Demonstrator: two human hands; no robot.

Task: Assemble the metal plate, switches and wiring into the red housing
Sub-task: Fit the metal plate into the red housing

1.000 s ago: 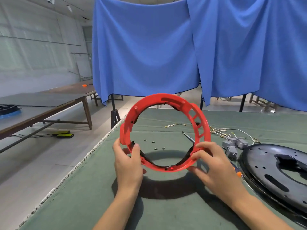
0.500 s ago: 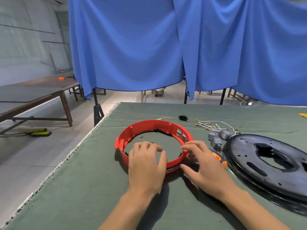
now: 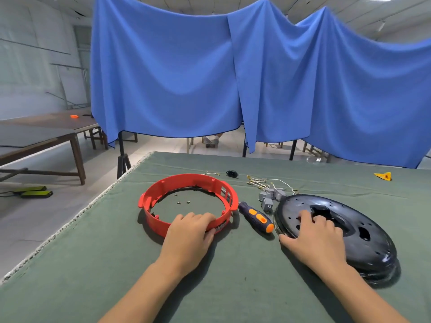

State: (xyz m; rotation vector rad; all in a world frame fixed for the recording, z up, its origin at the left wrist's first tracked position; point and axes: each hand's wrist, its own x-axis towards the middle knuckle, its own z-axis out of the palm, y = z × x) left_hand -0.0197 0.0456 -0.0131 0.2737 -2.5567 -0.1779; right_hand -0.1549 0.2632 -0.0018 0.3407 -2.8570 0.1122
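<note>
The red ring housing (image 3: 161, 190) lies flat on the green table (image 3: 98, 264). My left hand (image 3: 189, 236) grips its near rim, fingers curled over the top and thumb outside. To the right lies the round black metal plate (image 3: 363, 231), slightly tilted. My right hand (image 3: 314, 238) takes hold of its near-left edge, fingers on top and thumb at the rim. Grey switches (image 3: 270, 197) with white wiring (image 3: 263, 181) lie behind the plate. Small screws (image 3: 180, 201) sit inside the ring.
A purple and orange screwdriver (image 3: 256, 216) lies between the housing and the plate. A small black part (image 3: 232, 174) and a yellow piece (image 3: 383, 176) lie farther back. A blue curtain (image 3: 233, 78) hangs behind the table; the table's left edge (image 3: 77, 215) drops to the floor.
The red housing went from held up in both hands to lying flat on the table. My right hand left it and moved right onto the black plate's edge.
</note>
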